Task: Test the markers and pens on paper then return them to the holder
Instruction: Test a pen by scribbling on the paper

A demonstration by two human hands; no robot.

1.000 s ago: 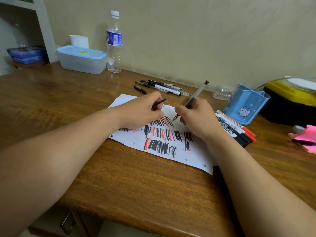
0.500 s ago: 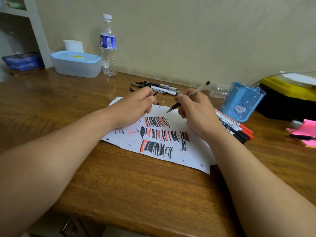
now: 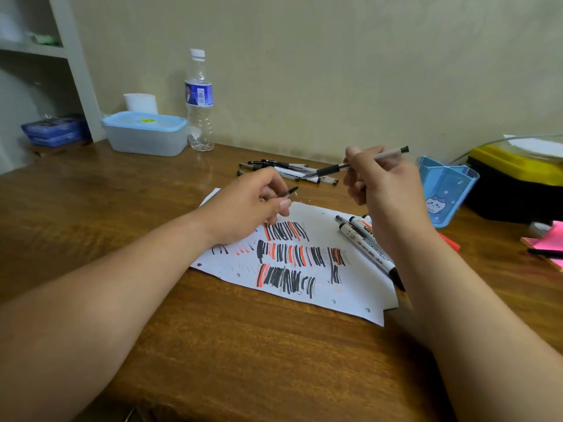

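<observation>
Fingers [image 3: 353,155] of the right hand [image 3: 384,193] were curled round a clear-barrelled gel pen [image 3: 330,169], which was held lifted above the desk [image 3: 137,214] with its bare tip pointed left. The grip was taken behind the black rubber sleeve, apparently so that the writing end was left free to receive a cap. Fingers [image 3: 285,204] of the left hand [image 3: 248,208] were closed in a pinch on a small dark pen cap [image 3: 290,191], which was aimed right toward the pen tip. The two parts were near each other but apart, and from this lining-up, recapping was judged to be the step in hand. Below the hands a white sheet of paper [image 3: 350,300] lay flat on the wooden desk, crowded with rows of black and orange-red test strokes, which suggested that much of the testing was already done. Several white-barrelled markers [image 3: 359,239] were laid across the paper's right edge, partly hidden by the right forearm. A cluster of slim pens [image 3: 283,169] was laid just beyond the paper's far edge. The two groups were seemingly kept apart by kind, though which had been tested could not be told. A blue holder [image 3: 441,184] with a cartoon cat stood at the right, beyond the right hand. No pens were seen in it, so the return was judged not yet begun.
</observation>
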